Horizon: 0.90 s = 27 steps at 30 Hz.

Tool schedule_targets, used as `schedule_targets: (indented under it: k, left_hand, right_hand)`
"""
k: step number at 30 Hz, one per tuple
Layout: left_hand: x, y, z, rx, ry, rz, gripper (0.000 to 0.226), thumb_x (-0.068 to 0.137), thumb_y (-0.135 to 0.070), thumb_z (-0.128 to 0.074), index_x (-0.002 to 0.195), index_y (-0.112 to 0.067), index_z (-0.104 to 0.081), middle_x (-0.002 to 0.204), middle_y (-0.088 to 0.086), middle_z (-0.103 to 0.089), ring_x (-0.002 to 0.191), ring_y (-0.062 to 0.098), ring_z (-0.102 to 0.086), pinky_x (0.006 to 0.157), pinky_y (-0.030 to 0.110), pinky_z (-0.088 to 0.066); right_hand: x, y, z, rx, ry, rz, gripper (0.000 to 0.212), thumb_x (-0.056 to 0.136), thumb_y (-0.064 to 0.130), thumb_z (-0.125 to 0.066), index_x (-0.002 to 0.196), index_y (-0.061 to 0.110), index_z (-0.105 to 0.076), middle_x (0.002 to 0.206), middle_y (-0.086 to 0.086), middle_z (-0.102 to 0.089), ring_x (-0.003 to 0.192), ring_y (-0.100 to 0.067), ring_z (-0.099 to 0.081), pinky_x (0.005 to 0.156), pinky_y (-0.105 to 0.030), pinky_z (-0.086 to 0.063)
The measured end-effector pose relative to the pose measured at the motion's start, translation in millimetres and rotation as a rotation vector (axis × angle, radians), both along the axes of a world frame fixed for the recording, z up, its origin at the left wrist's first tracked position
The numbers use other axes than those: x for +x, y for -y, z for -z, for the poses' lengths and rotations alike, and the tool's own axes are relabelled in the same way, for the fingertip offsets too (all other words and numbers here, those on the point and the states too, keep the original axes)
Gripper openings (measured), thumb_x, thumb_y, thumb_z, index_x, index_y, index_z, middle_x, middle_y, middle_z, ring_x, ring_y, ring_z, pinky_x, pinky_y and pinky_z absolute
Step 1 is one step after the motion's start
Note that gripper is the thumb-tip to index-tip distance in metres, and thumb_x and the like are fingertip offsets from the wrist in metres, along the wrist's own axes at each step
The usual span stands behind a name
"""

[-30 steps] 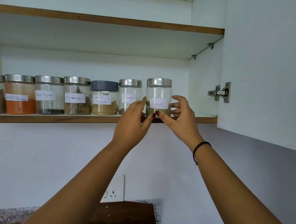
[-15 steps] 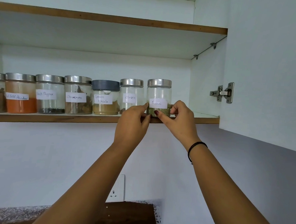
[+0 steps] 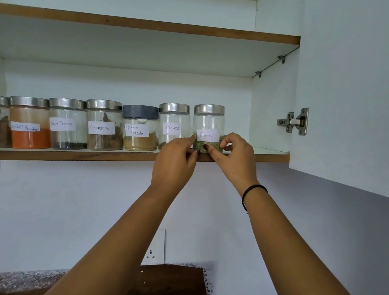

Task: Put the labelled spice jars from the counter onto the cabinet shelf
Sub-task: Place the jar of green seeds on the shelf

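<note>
Fennel jar upright on the cabinet shelf, rightmost in the row, beside the Cloves jar. Left hand and right hand pinch its base with their fingertips.

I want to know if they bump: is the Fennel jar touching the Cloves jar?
Apart. The head view shows white cabinet wall between the Fennel jar and the Cloves jar.

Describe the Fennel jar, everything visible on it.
The Fennel jar is clear, glass-like, with a brushed metal lid and a white handwritten label. A low layer of greenish seeds fills its bottom. It stands upright at the right end of the row, near the shelf front edge. The left hand and right hand touch its base with their fingers.
</note>
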<state>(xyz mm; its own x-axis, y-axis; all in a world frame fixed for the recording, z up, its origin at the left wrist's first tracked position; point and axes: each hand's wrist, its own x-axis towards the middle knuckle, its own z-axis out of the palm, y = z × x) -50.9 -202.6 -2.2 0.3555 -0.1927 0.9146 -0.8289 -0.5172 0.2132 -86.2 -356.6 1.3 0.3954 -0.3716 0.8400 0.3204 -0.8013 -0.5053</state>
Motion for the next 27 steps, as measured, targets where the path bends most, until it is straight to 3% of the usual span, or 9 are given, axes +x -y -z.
schedule_targets:
  k: [9, 17, 21, 24, 27]
  left_hand:
    - [1.3, -0.5, 0.7, 0.008, 0.013, 0.007, 0.04, 0.095, -0.021, -0.062, 0.134, -0.013, -0.061, 0.103, 0.005, -0.072, 0.097, 0.021, -0.064, 0.081, 0.029, -0.049]
    - [2.2, -1.1, -0.6, -0.008, 0.001, 0.017, 0.04, 0.095, -0.02, -0.062, 0.134, -0.013, -0.061, 0.105, 0.006, -0.072, 0.098, 0.02, -0.065, 0.084, 0.032, -0.051]
    - [0.6, -1.8, -1.0, -0.004, -0.005, 0.02, 0.038, 0.094, -0.019, -0.061, 0.132, -0.013, -0.062, 0.106, 0.006, -0.072, 0.098, 0.02, -0.065, 0.085, 0.032, -0.052]
    - [-0.2, -4.5, -3.4, -0.032, -0.054, 0.053, 0.035, 0.094, -0.016, -0.059, 0.129, -0.014, -0.065, 0.112, 0.006, -0.072, 0.099, 0.018, -0.067, 0.089, 0.033, -0.054]
    - [-8.2, -9.1, -1.6, -0.061, -0.082, 0.128, 0.032, 0.094, -0.021, -0.06, 0.125, -0.017, -0.068, 0.114, 0.001, -0.072, 0.096, 0.01, -0.067, 0.088, 0.032, -0.057]
  right_hand:
    - [-0.6, -1.0, -3.5, -0.015, -0.031, 0.016, 0.04, 0.078, 0.047, -0.076, 0.085, 0.014, -0.054, 0.091, 0.0, -0.068, 0.078, -0.021, -0.063, 0.065, -0.036, -0.054]
    - [-0.2, -0.9, -5.4, -0.002, -0.097, -0.015, 0.041, 0.08, 0.048, -0.074, 0.088, 0.012, -0.055, 0.091, -0.003, -0.067, 0.086, -0.025, -0.064, 0.073, -0.038, -0.053]
    - [-9.6, -7.9, -1.4, -0.003, 0.001, -0.034, 0.033, 0.088, 0.041, -0.068, 0.091, 0.011, -0.056, 0.096, -0.004, -0.067, 0.092, -0.027, -0.065, 0.074, -0.043, -0.056]
    - [-22.0, -14.1, 3.0, -0.057, 0.152, -0.012, 0.019, 0.093, 0.028, -0.062, 0.088, 0.011, -0.057, 0.091, -0.002, -0.066, 0.084, -0.023, -0.064, 0.069, -0.044, -0.057]
    - [-38.1, -17.7, 4.9, -0.117, 0.252, -0.019, 0.011, 0.092, 0.019, -0.06, 0.083, 0.012, -0.059, 0.084, 0.001, -0.064, 0.077, -0.017, -0.061, 0.061, -0.029, -0.053]
